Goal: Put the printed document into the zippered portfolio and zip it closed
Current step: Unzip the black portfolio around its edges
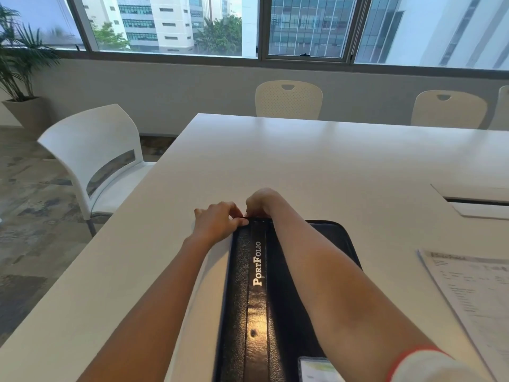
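Observation:
A black zippered portfolio [256, 299] with "PortFolio" in silver letters lies closed on the white table [303, 161], running away from me. My left hand [217, 223] presses on its far left corner. My right hand [261, 202] is curled at the far edge, fingers pinched on something there, probably the zipper pull, which is hidden. The printed document [473, 293] lies flat on the table to the right of the portfolio, apart from both hands.
A white chair [93, 158] stands at the table's left side, and cream chairs [288, 99] line the far side. A cable hatch [479, 201] is set into the table at right. A small card [319, 369] lies on the portfolio's near end.

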A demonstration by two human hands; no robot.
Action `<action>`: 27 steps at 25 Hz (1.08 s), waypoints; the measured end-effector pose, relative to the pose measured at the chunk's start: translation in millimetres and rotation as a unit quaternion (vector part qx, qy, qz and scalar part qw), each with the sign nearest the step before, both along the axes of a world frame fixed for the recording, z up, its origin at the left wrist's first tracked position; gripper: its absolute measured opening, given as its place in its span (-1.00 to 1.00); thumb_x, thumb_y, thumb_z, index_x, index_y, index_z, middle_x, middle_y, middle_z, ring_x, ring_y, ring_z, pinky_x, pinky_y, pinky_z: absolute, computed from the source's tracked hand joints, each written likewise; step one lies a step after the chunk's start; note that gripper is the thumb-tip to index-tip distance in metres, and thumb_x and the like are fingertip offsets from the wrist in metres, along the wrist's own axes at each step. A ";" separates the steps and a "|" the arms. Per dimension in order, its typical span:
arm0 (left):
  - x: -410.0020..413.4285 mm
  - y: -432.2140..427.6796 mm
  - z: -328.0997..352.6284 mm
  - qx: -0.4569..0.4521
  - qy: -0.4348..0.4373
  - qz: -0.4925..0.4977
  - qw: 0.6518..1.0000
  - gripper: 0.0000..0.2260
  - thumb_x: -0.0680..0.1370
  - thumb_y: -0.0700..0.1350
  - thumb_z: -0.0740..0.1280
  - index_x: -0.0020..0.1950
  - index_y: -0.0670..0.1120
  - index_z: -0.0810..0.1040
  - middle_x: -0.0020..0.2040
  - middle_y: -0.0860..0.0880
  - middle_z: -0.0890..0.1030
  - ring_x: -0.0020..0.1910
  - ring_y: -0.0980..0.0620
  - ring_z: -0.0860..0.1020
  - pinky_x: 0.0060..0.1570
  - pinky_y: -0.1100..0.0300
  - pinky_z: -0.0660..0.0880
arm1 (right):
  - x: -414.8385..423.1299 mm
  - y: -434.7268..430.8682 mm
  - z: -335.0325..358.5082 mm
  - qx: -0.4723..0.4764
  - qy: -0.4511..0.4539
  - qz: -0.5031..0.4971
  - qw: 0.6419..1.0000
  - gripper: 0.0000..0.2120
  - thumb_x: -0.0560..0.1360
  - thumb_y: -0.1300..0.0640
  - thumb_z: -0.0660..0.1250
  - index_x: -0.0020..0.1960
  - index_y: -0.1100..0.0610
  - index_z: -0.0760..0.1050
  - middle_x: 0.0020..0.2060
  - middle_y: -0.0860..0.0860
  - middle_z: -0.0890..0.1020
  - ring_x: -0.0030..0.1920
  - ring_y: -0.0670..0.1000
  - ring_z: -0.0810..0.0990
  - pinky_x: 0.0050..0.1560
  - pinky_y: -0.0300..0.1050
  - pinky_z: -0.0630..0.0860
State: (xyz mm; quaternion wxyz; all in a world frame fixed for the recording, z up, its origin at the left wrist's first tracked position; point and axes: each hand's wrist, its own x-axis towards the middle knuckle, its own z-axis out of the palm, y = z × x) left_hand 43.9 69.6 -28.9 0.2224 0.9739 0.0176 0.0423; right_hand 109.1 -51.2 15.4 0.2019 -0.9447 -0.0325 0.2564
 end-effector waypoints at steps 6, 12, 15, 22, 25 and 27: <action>8.1 -0.2 5.0 -0.058 0.017 -0.005 0.998 -0.89 0.56 0.05 0.33 0.02 0.06 0.55 0.02 0.09 0.60 0.13 0.01 0.51 0.23 -0.09 0.25 | -4.6 -1.1 7.7 0.062 0.023 -0.021 0.998 -0.82 0.46 0.20 0.30 0.07 0.14 0.48 -0.32 0.05 0.40 -0.05 0.12 0.38 0.03 -0.01 0.30; 7.8 4.2 6.5 -0.063 -0.012 -0.020 0.998 -0.87 0.57 -0.01 0.33 0.08 0.01 0.58 0.08 0.04 0.63 0.14 0.00 0.49 0.17 -0.03 0.24 | 50.6 18.2 -31.1 -0.031 0.066 0.005 0.997 -0.79 0.21 0.11 0.31 -0.21 0.18 0.57 -0.19 0.11 0.61 -0.16 0.12 0.55 0.08 0.05 0.48; 8.0 3.9 7.6 -0.060 -0.022 -0.037 0.997 -0.91 0.57 -0.01 0.32 0.01 0.02 0.57 0.04 0.06 0.62 0.10 0.03 0.47 0.12 0.00 0.23 | 7.6 6.5 8.6 -0.004 0.051 0.036 0.998 -0.87 0.48 0.18 0.29 -0.20 0.22 0.51 -0.23 0.11 0.55 -0.13 0.09 0.51 0.10 -0.07 0.44; 4.0 49.4 -5.4 -0.081 -0.009 -0.029 0.996 -0.98 0.55 -0.03 0.35 -0.06 0.05 0.55 -0.06 0.07 0.61 0.06 -0.01 0.54 0.22 -0.16 0.37 | 16.4 -105.6 10.2 -0.170 -0.030 0.023 0.985 -0.85 0.50 0.27 0.21 -0.22 0.26 0.49 -0.29 0.12 0.47 -0.26 0.09 0.45 -0.08 -0.08 0.53; 9.1 44.0 -2.2 -0.072 -0.015 -0.041 0.996 -0.96 0.54 -0.03 0.36 -0.05 0.02 0.57 -0.02 0.03 0.63 0.05 0.00 0.52 0.21 -0.13 0.37 | 10.9 -137.1 19.5 -0.199 0.033 0.012 0.979 -0.80 0.54 0.30 0.16 -0.23 0.24 0.46 -0.31 0.13 0.48 -0.37 0.03 0.41 -0.35 -0.20 0.36; 14.4 30.6 2.6 -0.053 -0.013 -0.041 0.998 -0.92 0.55 -0.03 0.35 -0.01 0.00 0.58 0.03 0.01 0.64 0.08 0.00 0.51 0.19 -0.07 0.34 | 5.0 -149.5 20.9 -0.163 0.057 -0.008 0.985 -0.81 0.57 0.28 0.14 -0.17 0.25 0.46 -0.23 0.13 0.50 -0.31 0.01 0.44 -0.38 -0.23 0.37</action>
